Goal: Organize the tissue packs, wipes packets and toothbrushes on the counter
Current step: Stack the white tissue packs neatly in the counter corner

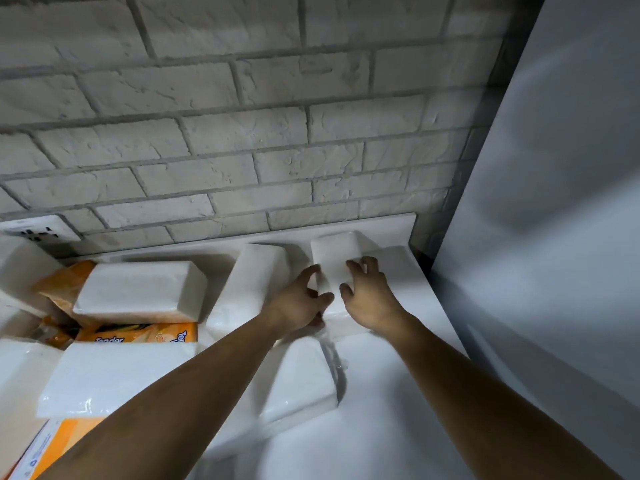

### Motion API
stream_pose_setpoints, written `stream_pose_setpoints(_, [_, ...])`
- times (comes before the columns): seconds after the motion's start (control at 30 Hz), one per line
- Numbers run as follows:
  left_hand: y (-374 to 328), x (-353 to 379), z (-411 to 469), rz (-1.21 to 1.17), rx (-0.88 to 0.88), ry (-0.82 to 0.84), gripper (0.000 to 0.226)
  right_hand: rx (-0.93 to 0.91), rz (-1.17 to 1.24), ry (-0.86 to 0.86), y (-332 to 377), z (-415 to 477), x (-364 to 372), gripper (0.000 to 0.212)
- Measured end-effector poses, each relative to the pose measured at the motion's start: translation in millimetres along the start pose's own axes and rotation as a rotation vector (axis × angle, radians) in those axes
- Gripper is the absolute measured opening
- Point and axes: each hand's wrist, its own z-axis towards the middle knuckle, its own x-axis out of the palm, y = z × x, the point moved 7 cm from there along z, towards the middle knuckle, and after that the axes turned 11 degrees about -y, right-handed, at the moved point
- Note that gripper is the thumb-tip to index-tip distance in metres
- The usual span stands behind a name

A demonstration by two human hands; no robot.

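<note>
White tissue pack (334,258) sits at back right of worktop (398,375), by brick wall (242,133). Left hand (304,301) grips its left edge, fingers curled. Right hand (369,294) curls over its top. More tissue packs (138,292) lie left, one resting on the orange Tender packet (138,336).

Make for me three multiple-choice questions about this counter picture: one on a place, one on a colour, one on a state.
1. Where does the tissue pack under the hands lie?
A. in a drawer
B. at the back of the counter, by the brick wall
C. on the floor

2. What colour is the printed packaging at the left?
A. orange
B. green
C. blue

3. What do the left hand and right hand do?
A. hang idle
B. hold separate packs
C. both grip one pack

1 B: it lies just before the wall. 2 A: it is plainly orange. 3 C: both hands' fingers curl on it.
</note>
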Motion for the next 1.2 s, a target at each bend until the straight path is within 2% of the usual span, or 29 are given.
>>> stream_pose_setpoints(0.3, [-20.6, 51.6, 9.7, -0.095, -0.025, 0.048, 0.069, 0.177, 0.103, -0.032, -60.3, 1.9, -20.4, 0.052])
stream_pose_setpoints(0.63, [-44.9, 95.5, 21.0, -0.063, 0.002, 0.075, 0.071, 0.193, 0.072, -0.055, -104.9, 14.8, -40.9, 0.053])
stream_pose_setpoints(1.2, [-58.0, 125.7, 34.9, -0.049, -0.004, 0.068, 0.073, 0.199, -0.012, -0.014, -127.8, 29.3, -52.1, 0.054])
